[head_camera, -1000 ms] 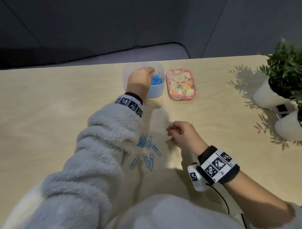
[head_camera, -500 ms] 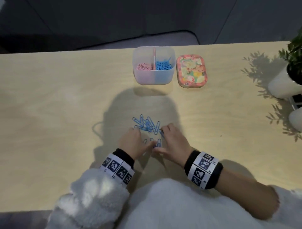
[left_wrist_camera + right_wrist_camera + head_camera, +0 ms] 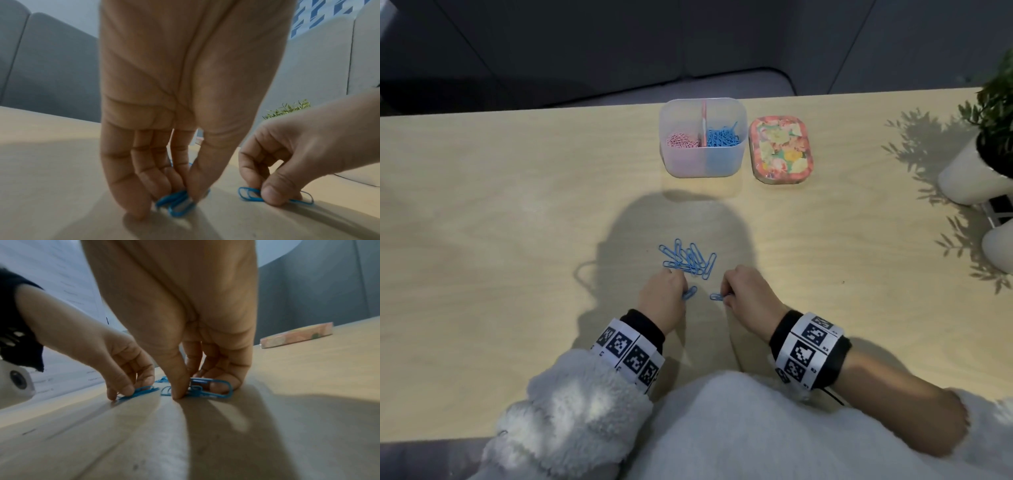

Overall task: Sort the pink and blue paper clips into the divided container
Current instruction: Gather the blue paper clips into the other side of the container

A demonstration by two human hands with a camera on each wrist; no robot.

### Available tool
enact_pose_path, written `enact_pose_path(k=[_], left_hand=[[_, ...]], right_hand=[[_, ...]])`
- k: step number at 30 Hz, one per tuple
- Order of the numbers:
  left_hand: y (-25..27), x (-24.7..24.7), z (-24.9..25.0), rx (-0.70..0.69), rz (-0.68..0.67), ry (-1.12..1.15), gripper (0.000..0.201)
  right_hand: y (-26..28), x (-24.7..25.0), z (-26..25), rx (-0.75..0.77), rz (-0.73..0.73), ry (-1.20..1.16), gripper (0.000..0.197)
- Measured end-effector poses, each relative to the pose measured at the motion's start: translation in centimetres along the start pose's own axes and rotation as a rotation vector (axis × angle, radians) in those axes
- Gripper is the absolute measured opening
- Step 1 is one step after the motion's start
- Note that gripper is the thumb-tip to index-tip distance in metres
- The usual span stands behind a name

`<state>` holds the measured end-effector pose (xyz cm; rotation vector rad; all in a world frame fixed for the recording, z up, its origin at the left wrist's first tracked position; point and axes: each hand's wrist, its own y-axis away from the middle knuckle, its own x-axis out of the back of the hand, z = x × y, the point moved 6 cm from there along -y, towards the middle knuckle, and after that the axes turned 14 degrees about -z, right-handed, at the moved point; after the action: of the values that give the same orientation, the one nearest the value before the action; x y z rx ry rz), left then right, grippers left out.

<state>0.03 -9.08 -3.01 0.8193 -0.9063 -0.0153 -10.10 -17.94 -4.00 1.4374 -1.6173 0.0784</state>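
Observation:
A translucent divided container (image 3: 702, 164) stands at the table's far side, with pink clips (image 3: 681, 140) in its left half and blue clips (image 3: 722, 137) in its right half. A loose pile of blue paper clips (image 3: 688, 260) lies on the table just beyond my hands. My left hand (image 3: 680, 294) (image 3: 180, 199) pinches blue clips (image 3: 176, 204) against the tabletop between thumb and fingers. A little to the right, my right hand (image 3: 724, 295) (image 3: 189, 391) pinches more blue clips (image 3: 209, 389) against the tabletop in the same way. No pink clips show on the table.
A floral lid (image 3: 780, 150) lies flat just right of the container. Two white plant pots (image 3: 976, 171) (image 3: 1000, 246) stand at the right edge. Beyond the table's far edge is a grey sofa.
My left hand came back from the container to the near clips. Since half a second ago the two hands have drawn slightly apart, each with blue clips pinched.

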Motion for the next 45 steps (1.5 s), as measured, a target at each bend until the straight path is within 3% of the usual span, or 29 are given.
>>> enact_pose_path(k=[4,9,15,17,20,22,27,31,35,37,40,43,45], left_hand=[[0.3,-0.5,0.1,-0.015,0.019,0.003,0.026],[0.2,-1.0,0.2,-0.115,-0.030,0.014,0.012],[-0.2,1.1,-1.7,-0.139,0.079,0.043,0.010],[-0.5,2.2,-2.7,-0.118,0.096,0.041,0.015],[-0.9,3.0,-3.4,-0.137,0.108,0.005,0.013],[-1.0,3.1,-3.1,-0.161,0.109,-0.027,0.012],[-0.7,2.7,-2.9,-0.253,0.110,0.054,0.008],[-0.9,3.1,-4.9,-0.209,0.135,0.266,0.015],[-1.7,4.7,-6.7,-0.075,0.189,0.656,0.011],[-2.3,5.2,-6.7,-0.041,0.210,0.738,0.013],[-3.0,5.7,-5.4,-0.059,0.190,0.545,0.025],[-3.5,6.1,-4.5,0.049,0.245,0.219,0.028],[-3.8,6.1,-3.9,0.094,0.250,0.190,0.026]], right_hand=[[0.0,-0.2,0.1,0.039,-0.044,-0.009,0.010],[-1.2,3.1,2.1,0.005,0.049,-0.403,0.010],[-3.8,4.3,3.3,-0.097,0.036,-0.951,0.025],[-4.4,4.7,3.1,-0.108,0.044,-0.879,0.023],[-4.9,5.1,1.4,0.005,0.005,-0.420,0.013],[-4.9,4.3,0.6,0.043,-0.077,-0.178,0.022],[-4.0,3.3,-0.7,0.099,-0.147,0.166,0.015],[-3.2,3.1,1.0,0.056,-0.219,0.157,0.012],[-2.9,4.4,2.1,0.051,-0.105,-0.332,0.006],[-3.5,4.6,2.2,-0.009,-0.077,-0.523,0.008],[-4.7,4.5,0.6,-0.040,0.007,-0.375,0.014],[-5.1,3.5,-1.4,-0.057,0.040,-0.129,0.023],[-5.4,2.6,-2.5,-0.041,0.016,0.021,0.026]])
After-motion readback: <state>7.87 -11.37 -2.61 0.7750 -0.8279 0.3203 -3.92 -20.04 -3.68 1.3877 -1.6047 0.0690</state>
